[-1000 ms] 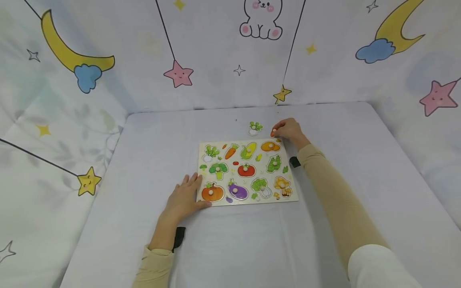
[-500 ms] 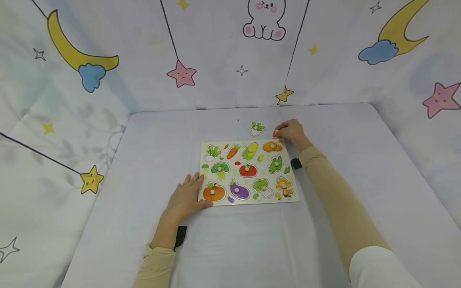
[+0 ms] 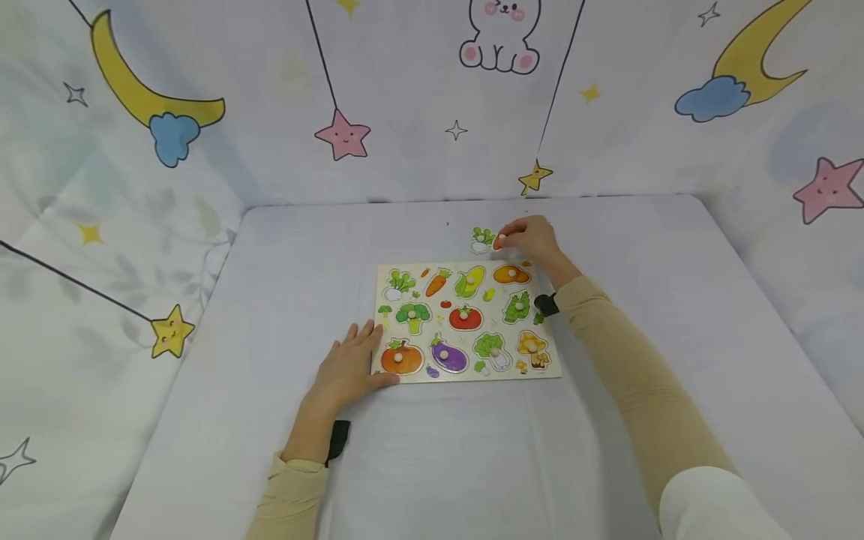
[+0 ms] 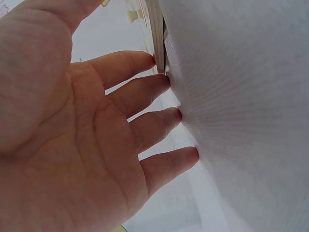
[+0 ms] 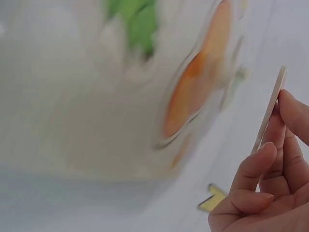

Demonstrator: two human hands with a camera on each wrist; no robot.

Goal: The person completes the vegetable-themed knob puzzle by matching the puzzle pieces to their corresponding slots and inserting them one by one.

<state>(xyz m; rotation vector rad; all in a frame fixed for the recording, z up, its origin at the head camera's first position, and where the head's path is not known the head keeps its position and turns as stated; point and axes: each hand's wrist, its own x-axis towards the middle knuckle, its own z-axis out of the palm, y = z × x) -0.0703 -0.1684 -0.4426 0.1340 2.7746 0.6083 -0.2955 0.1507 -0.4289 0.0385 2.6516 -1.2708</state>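
My right hand pinches the orange carrot puzzle piece just beyond the far edge of the vegetable puzzle board. In the right wrist view this thin wooden piece is seen edge-on between thumb and fingers. Close to it, a radish piece with green leaves lies on the table. My left hand rests at the board's near left corner, fingers spread and thumb along the near edge. The left wrist view shows its straight fingertips against the board's edge and the cloth.
Knobbed pieces such as the tomato, eggplant and pumpkin sit in the board. The carrot and radish spots show no knobs. A white cloth covers the table; patterned cloth walls stand behind and beside it.
My right hand has carried the carrot piece left, from near the board's far right corner to right beside the radish piece. The left hand stays at the board's corner.
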